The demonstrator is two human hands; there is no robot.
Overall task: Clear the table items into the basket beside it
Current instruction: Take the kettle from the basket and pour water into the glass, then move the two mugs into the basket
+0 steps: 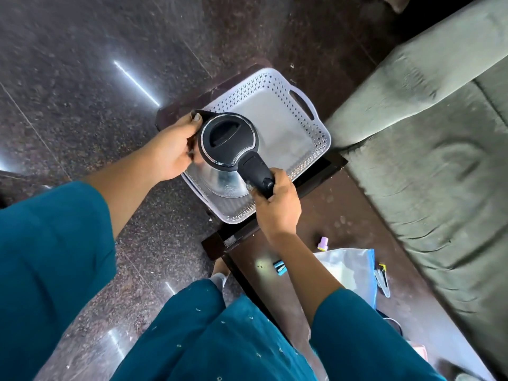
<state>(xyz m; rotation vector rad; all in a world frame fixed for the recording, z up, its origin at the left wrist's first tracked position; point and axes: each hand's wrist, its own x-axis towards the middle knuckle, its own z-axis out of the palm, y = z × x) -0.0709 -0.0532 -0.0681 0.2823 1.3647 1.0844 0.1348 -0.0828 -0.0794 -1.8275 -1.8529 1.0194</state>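
Dark speckled stone floor (82, 64), polished, bright light streak reflected left of and beyond fingers. Grey-green sofa (439, 160), worn fabric, running along right side, well apart from fingers. Low dark stool (176, 111) below fingers, corner showing. Teal garment (209, 334) with small embroidered dots, nearer than fingers, at bottom.

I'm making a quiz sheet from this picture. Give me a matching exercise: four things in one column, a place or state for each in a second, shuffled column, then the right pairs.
Things:
1. kettle
2. basket
3. small purple bottle
4. right hand

Places or states:
A. standing on the dark table, near the clear bag
B. closed around a black handle
C. held above the basket by both hands
D. white, perforated walls, on a dark stool

Pairs: 1-C, 2-D, 3-A, 4-B
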